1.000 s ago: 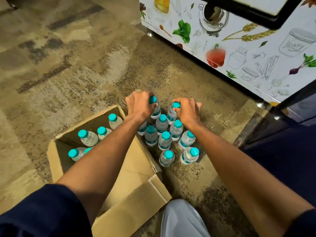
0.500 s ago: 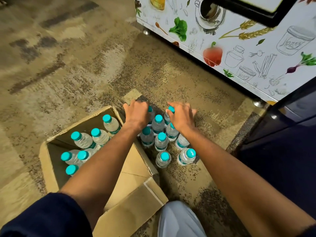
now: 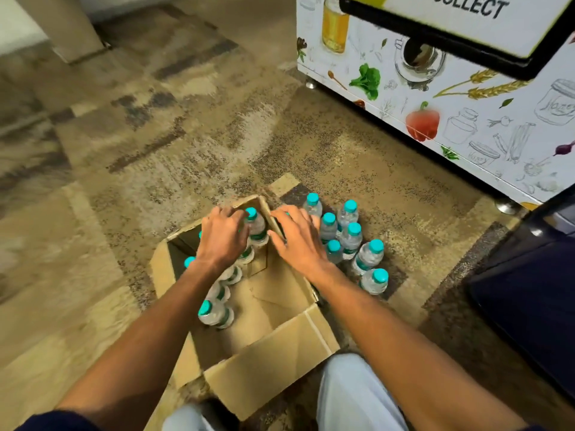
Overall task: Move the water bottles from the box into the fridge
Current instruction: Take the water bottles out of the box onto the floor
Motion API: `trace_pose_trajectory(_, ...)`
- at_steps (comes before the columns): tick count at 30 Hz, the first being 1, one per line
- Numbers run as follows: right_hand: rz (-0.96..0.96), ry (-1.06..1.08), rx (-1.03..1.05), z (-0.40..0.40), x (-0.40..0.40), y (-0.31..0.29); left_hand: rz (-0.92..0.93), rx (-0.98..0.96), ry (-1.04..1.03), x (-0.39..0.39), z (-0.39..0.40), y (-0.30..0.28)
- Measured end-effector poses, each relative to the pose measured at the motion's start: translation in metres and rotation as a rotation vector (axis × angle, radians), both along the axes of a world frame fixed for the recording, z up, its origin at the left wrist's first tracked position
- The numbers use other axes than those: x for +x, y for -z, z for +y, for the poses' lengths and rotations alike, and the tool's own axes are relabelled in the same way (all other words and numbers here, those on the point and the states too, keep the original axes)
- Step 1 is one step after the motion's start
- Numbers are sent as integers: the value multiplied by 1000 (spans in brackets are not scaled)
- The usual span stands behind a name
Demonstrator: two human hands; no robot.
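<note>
Near the frame's centre, our left hand point(image 3: 222, 236) curls its fingers around a clear plastic water bottle with a teal cap point(image 3: 255, 227) inside the open brown cardboard box point(image 3: 273, 346); our right hand point(image 3: 297, 236) hovers with fingers spread. More bottles point(image 3: 350, 241) stand on the carpet, centre right. We should lift straight up, gripping below the cap. Upper right, a panel reads "COLLECT" point(image 3: 469, 7); bottle labels are unreadable.

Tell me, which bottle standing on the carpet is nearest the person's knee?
The bottle at the group's near right corner. It stands alone at the front, lower in the picture than the other floor bottles clustered behind it.
</note>
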State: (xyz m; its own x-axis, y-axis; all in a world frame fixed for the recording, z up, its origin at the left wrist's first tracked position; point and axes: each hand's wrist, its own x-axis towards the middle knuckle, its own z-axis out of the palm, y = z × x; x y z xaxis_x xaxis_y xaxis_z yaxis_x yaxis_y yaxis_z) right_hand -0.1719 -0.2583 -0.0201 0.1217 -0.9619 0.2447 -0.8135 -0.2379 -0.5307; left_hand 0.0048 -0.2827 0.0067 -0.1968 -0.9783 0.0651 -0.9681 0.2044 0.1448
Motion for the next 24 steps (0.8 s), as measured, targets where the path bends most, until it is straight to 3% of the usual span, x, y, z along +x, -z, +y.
trace_pose_trajectory(9,223,-367,394,48,84,16,-160,176,-28,76,75,3)
trace_pose_trajectory(15,290,-359,448,49,116,17,-347,346,22,91,110,10)
trace_pose_trajectory(20,322,-320,358,42,127,24,-376,330,19,91,110,15)
trace_pose_trajectory(24,297,-281,423,49,124,24,-392,317,25,87,107,14)
